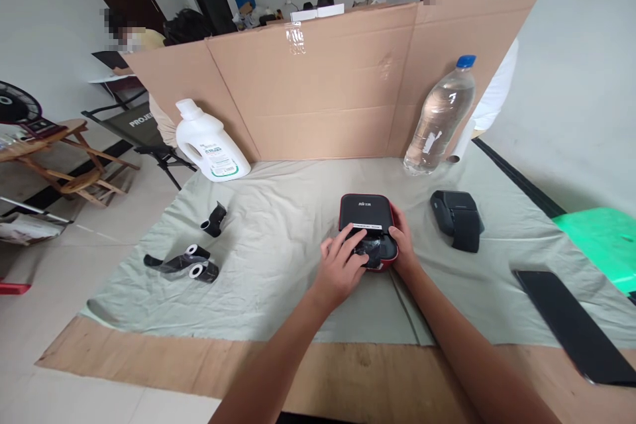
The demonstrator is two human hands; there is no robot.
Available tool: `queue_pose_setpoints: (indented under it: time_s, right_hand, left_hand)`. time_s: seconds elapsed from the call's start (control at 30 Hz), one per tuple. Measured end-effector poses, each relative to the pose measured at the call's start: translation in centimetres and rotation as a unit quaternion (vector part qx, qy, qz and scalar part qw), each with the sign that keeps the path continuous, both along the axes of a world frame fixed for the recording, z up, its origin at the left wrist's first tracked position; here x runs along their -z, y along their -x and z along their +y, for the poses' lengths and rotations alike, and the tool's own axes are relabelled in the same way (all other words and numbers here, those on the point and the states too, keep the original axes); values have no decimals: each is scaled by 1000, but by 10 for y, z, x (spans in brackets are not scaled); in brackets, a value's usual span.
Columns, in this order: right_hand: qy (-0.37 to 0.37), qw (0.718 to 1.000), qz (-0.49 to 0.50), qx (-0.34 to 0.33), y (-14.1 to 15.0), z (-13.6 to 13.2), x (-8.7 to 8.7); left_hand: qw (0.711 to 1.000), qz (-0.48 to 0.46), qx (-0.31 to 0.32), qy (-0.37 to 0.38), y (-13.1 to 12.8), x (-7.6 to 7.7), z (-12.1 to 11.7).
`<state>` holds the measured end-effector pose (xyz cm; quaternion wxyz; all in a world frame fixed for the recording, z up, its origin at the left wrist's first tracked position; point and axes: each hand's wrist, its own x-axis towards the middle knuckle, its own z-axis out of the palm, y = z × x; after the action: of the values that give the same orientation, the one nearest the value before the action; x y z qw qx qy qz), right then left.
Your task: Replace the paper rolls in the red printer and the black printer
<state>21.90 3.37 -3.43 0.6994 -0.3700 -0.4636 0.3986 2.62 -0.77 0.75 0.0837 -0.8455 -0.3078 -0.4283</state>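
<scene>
**L hand & R hand both on blk-red device, mid-cloth**

From my remote seat, head cam: L hand has fingers fanned over the device's front recess, touching the dark film there; can't tell if thumb & index pinch any of it. R hand is closed round the device's right side, thumb on top edge, holding it. Device sits on the pale green cloth, btwn both hands, w/ a white label across its top.

Further out, I've got a 2nd blk device to the R, wide blk strip hanging off its front. Near R, a flat blk slab runs over the cloth's edge onto the bare wood. Off L: one small blk roll, then two more rolls side by side, nearer me.

Far side: white jug L, clear bottle w/ blue cap R, both in front of the cardboard. Bkgd: two ppl behind it, plus fan on a wooden stool, far L.
</scene>
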Motion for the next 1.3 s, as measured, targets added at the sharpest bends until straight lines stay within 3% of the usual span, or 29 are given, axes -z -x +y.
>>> queue_pose_setpoints:
  time_s: [0.23, 0.37, 0.77, 1.0, 1.3]
  right_hand:
    - [2, 1000, 0, 3, 0, 0, 0]
    - [3, 1000, 4, 1, 0, -2, -2]
    - [14, 1000, -6, 6, 1, -3, -4]
    - [35, 999, 5, 1, -1, -2, -8]
    - [53, 999, -2, -13, -4, 0, -16]
  left_hand:
    - [999, 14, 21, -26, -3, 3, -2]
    - [999, 41, -3, -31, -2, -2, -1]
    - [993, 98, -66, 26, -4, -16, -8]
    - [991, 112, -67, 4, -2, -14, -4]
    - [986, 141, -66, 58, 0, -26, -3]
